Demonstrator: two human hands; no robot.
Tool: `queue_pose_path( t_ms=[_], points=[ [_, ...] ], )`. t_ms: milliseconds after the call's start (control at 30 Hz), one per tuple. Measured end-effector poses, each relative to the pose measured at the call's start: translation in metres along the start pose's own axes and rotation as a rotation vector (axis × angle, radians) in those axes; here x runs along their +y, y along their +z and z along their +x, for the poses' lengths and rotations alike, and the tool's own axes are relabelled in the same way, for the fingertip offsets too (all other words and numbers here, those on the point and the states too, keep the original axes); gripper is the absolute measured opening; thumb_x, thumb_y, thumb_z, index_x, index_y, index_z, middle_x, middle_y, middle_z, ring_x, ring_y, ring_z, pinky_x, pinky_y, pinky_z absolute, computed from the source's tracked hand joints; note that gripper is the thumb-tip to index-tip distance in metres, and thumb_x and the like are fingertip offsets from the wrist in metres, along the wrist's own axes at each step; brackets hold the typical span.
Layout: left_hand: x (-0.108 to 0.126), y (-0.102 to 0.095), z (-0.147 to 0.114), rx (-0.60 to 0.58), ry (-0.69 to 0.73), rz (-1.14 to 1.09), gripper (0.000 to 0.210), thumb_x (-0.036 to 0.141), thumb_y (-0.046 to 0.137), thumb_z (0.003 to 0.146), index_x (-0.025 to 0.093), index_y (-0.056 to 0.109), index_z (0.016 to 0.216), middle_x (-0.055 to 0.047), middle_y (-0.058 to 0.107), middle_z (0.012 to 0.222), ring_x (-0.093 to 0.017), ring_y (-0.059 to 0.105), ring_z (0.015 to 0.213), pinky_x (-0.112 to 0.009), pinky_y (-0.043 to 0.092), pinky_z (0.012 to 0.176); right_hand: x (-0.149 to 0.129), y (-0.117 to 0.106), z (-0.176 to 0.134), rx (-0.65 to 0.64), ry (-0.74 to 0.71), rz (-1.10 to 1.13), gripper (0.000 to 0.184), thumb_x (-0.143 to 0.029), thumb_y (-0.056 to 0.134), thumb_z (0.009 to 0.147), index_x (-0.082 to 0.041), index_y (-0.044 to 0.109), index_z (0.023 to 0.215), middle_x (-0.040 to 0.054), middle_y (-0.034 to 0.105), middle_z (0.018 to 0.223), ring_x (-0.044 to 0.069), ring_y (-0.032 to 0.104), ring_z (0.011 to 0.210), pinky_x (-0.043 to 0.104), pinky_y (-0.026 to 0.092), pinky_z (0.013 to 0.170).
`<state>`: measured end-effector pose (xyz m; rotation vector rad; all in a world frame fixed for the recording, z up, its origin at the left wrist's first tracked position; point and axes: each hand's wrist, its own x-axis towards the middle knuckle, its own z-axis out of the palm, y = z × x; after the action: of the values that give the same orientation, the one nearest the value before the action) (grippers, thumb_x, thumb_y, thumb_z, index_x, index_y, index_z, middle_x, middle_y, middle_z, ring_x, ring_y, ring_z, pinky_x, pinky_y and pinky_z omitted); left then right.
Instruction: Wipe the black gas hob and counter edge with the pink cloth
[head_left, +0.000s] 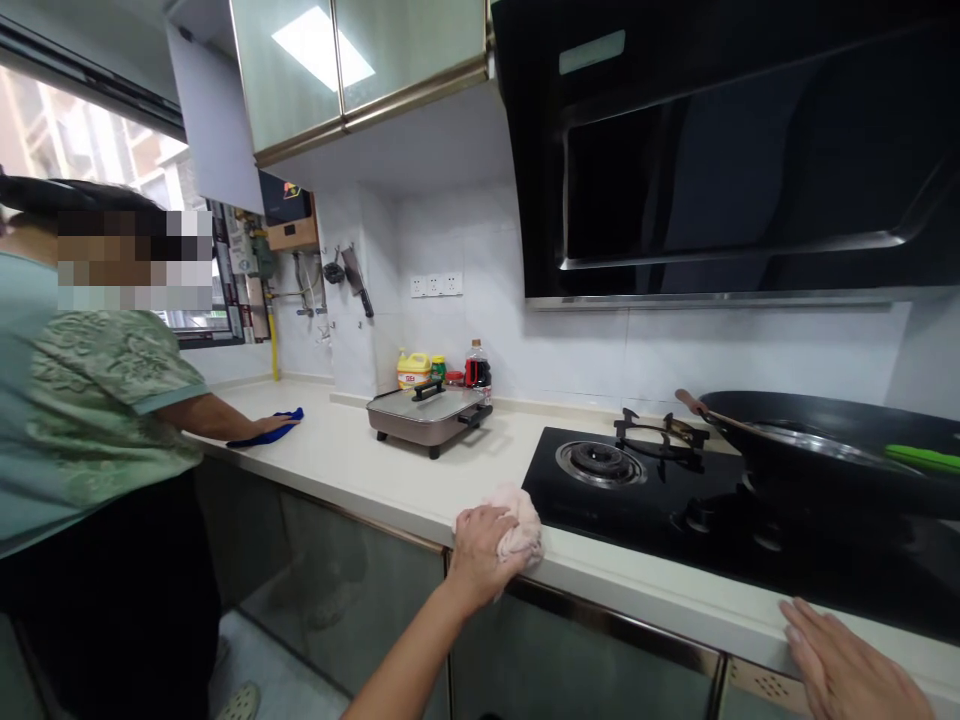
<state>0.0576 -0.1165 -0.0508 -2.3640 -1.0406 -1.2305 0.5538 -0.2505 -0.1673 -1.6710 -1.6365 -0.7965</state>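
My left hand (484,555) grips a bunched pale pink cloth (519,525) at the front edge of the white countertop (427,495), just beside the left corner of the black gas stove (574,508). Farther right, my right hand (855,665) rests with its fingers stretched out on the counter's front edge, below the stove; nothing shows in it. A pot stand (661,435) sits on the stove behind the left burner (600,463). On the stove's right side rests a large black wok (817,440) with a green-handled utensil (922,458) in it.
A lidded electric pan (427,415) stands on the counter, with bottles (476,372) behind it. At the left, another person (97,400) presses a blue cloth (274,428) on the counter. A dark range hood (720,170) overhangs the stove. A cleaver (356,280) hangs on the wall.
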Motion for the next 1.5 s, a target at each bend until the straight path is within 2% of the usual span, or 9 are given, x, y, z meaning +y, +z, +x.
queue_pose_path(
  t_ms=[133, 267, 433, 700, 833, 967, 1133, 1333, 1500],
  points=[
    [-0.004, 0.003, -0.002, 0.086, -0.031, 0.028, 0.029, 0.038, 0.074, 0.087, 0.024, 0.072, 0.112, -0.009, 0.075, 0.120, -0.031, 0.064, 0.116, -0.049, 0.043, 0.099, -0.016, -0.006, 0.004, 0.052, 0.046, -0.036, 0.063, -0.050, 0.032, 0.101, -0.011, 0.069, 0.132, 0.0151, 0.070, 0.136, 0.036, 0.063, 0.126, 0.054, 0.046, 0.109],
    [0.018, 0.012, 0.004, 0.133, -0.152, 0.070, 0.021, 0.035, 0.074, 0.086, 0.024, 0.073, 0.104, -0.008, 0.075, 0.108, -0.030, 0.065, 0.104, -0.048, 0.044, 0.091, -0.034, -0.012, 0.013, 0.114, 0.119, -0.081, 0.062, -0.050, 0.030, 0.103, -0.011, 0.071, 0.129, 0.0153, 0.072, 0.131, 0.036, 0.063, 0.125, 0.053, 0.045, 0.108],
    [0.073, 0.035, 0.011, 0.160, -0.131, 0.018, 0.022, 0.043, 0.076, 0.083, 0.026, 0.073, 0.097, -0.010, 0.073, 0.107, -0.032, 0.063, 0.106, -0.049, 0.044, 0.091, -0.043, -0.014, 0.019, 0.152, 0.141, -0.103, 0.060, -0.048, 0.029, 0.103, -0.012, 0.073, 0.123, 0.0160, 0.074, 0.126, 0.036, 0.064, 0.121, 0.053, 0.045, 0.106],
    [0.195, 0.118, 0.025, 0.141, 0.133, -0.161, 0.048, 0.060, 0.081, 0.070, 0.029, 0.072, 0.104, -0.010, 0.070, 0.106, -0.038, 0.060, 0.111, -0.054, 0.045, 0.085, -0.028, -0.009, 0.013, 0.114, 0.106, -0.066, 0.057, -0.047, 0.031, 0.103, -0.015, 0.073, 0.125, 0.0154, 0.073, 0.130, 0.036, 0.065, 0.123, 0.053, 0.047, 0.105],
    [0.206, 0.123, 0.031, 0.090, 0.210, -0.168, 0.044, 0.061, 0.080, 0.072, 0.027, 0.071, 0.100, -0.009, 0.070, 0.101, -0.034, 0.061, 0.103, -0.047, 0.043, 0.078, -0.022, -0.011, 0.011, 0.082, 0.082, -0.035, 0.057, -0.048, 0.033, 0.103, -0.015, 0.071, 0.128, 0.0157, 0.071, 0.133, 0.036, 0.064, 0.126, 0.054, 0.047, 0.107],
    [0.160, 0.101, 0.026, 0.053, 0.278, -0.175, 0.047, 0.058, 0.078, 0.073, 0.029, 0.071, 0.110, -0.007, 0.072, 0.108, -0.030, 0.062, 0.102, -0.043, 0.041, 0.079, -0.024, -0.017, 0.008, 0.031, 0.086, -0.039, 0.058, -0.048, 0.033, 0.104, -0.013, 0.068, 0.133, 0.0157, 0.069, 0.138, 0.037, 0.061, 0.130, 0.055, 0.045, 0.109],
    [0.043, 0.050, 0.005, 0.059, 0.223, -0.047, 0.054, 0.050, 0.076, 0.071, 0.029, 0.071, 0.120, -0.009, 0.073, 0.123, -0.033, 0.063, 0.114, -0.046, 0.045, 0.093, -0.028, -0.017, 0.008, 0.024, 0.106, -0.052, 0.059, -0.049, 0.032, 0.105, -0.013, 0.065, 0.138, 0.0137, 0.067, 0.141, 0.035, 0.059, 0.132, 0.053, 0.043, 0.111],
    [-0.092, -0.025, -0.018, 0.009, -0.091, 0.183, 0.035, 0.039, 0.063, 0.084, 0.026, 0.072, 0.115, -0.008, 0.075, 0.123, -0.031, 0.065, 0.119, -0.044, 0.046, 0.103, -0.031, -0.013, 0.012, 0.074, 0.118, -0.043, 0.061, -0.051, 0.029, 0.104, -0.013, 0.070, 0.130, 0.0147, 0.071, 0.134, 0.035, 0.061, 0.129, 0.054, 0.044, 0.110],
    [-0.134, -0.052, -0.013, 0.033, -0.391, 0.283, 0.032, 0.043, 0.059, 0.085, 0.023, 0.073, 0.107, -0.009, 0.077, 0.116, -0.031, 0.066, 0.113, -0.042, 0.045, 0.101, -0.035, -0.012, 0.010, 0.062, 0.131, -0.052, 0.062, -0.050, 0.030, 0.104, -0.011, 0.067, 0.134, 0.0155, 0.069, 0.138, 0.036, 0.059, 0.131, 0.055, 0.043, 0.111]
  ],
)
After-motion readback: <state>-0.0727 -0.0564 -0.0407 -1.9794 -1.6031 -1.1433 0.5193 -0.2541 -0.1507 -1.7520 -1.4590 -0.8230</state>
